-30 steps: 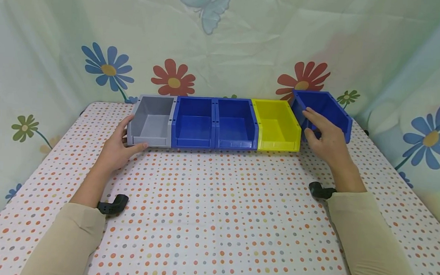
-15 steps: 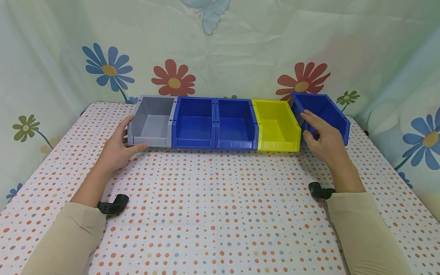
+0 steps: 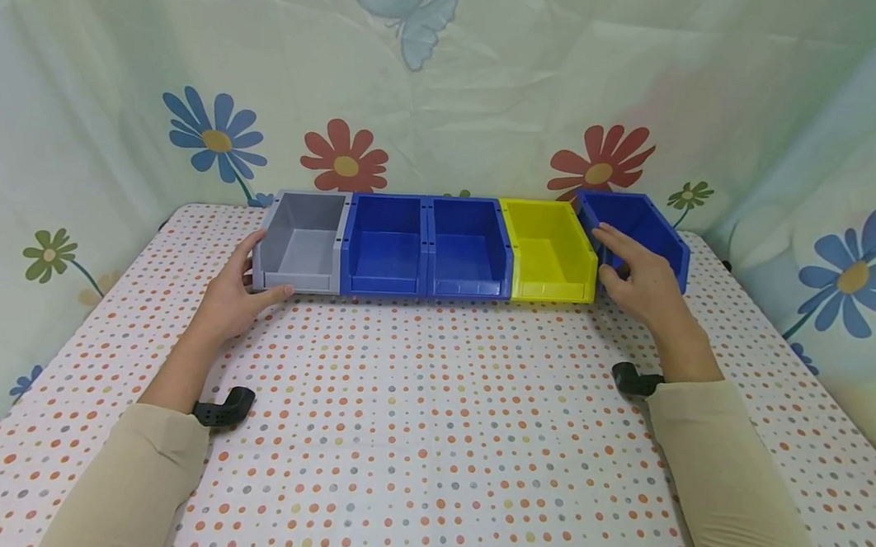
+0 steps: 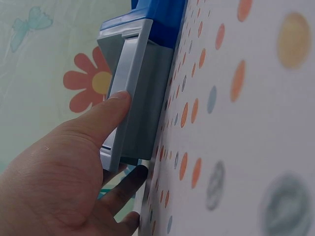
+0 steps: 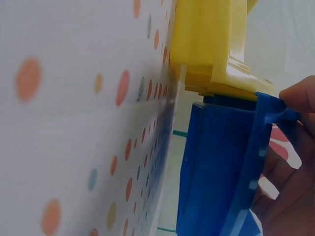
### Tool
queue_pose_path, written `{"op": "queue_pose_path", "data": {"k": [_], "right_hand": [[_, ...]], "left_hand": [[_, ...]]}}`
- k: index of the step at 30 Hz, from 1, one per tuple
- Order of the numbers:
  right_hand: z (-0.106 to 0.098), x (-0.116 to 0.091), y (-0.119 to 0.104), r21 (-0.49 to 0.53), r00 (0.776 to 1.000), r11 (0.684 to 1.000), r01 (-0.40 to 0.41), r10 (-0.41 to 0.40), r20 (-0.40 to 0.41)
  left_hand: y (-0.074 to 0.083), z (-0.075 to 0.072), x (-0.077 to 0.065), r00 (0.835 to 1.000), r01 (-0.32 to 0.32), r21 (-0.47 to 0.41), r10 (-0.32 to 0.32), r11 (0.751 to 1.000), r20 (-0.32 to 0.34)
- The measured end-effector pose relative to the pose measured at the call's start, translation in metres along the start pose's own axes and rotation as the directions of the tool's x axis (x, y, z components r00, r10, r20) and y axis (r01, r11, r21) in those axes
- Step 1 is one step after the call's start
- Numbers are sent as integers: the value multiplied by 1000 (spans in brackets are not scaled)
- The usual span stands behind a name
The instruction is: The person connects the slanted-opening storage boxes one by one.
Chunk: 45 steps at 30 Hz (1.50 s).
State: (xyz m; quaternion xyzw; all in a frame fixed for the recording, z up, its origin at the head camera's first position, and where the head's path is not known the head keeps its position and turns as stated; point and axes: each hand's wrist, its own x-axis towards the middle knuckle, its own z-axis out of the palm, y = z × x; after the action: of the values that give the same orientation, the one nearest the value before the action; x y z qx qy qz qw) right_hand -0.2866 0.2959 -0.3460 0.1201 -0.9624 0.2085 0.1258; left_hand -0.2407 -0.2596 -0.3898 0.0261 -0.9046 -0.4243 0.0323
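My left hand (image 3: 232, 300) grips the front left corner of a grey storage bin (image 3: 311, 283), thumb on its front lip and fingers along its outer side. At the right, my right hand (image 3: 647, 286) pinches the left wall of a loose blue storage bin (image 3: 669, 236). In the right wrist view, this blue bin (image 5: 216, 162) is held above the tablecloth, tilted, close against the yellow storage bin (image 5: 202, 39). Part of its front is hidden behind my right hand. The yellow bin (image 3: 553, 291) ends a row with two more blue bins (image 3: 384, 284) and the grey one.
A white tablecloth with coloured dots (image 3: 415, 421) covers the table. Behind the row hangs a pale curtain (image 3: 477, 102) printed with flowers and a butterfly. Each wrist wears a small black camera, such as the left one (image 3: 226, 407).
My right hand has brought the loose blue bin slightly left and down, nearer to the yellow bin. The left hand stays on the grey bin, and the row looks unmoved.
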Motion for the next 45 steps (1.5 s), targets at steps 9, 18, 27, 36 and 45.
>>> {"op": "queue_pose_path", "data": {"k": [9,18,27,36,45], "right_hand": [[4,2,2,22,994,998,-65,63,86],[8,2,3,-9,986,995,-98,98,133],[14,5,-1,-20,982,994,-103,105,159],[18,7,0,-48,976,995,-92,100,193],[21,8,-5,-60,968,994,-86,97,231]], "left_hand": [[-1,1,2,1000,-5,2,5,1000,-5],[-2,3,4,1000,-1,5,1,1000,10],[-5,2,5,1000,-6,6,6,1000,1],[-6,-1,2,1000,0,18,0,1000,-2],[-10,-3,1,1000,-10,9,10,1000,-3]]}}
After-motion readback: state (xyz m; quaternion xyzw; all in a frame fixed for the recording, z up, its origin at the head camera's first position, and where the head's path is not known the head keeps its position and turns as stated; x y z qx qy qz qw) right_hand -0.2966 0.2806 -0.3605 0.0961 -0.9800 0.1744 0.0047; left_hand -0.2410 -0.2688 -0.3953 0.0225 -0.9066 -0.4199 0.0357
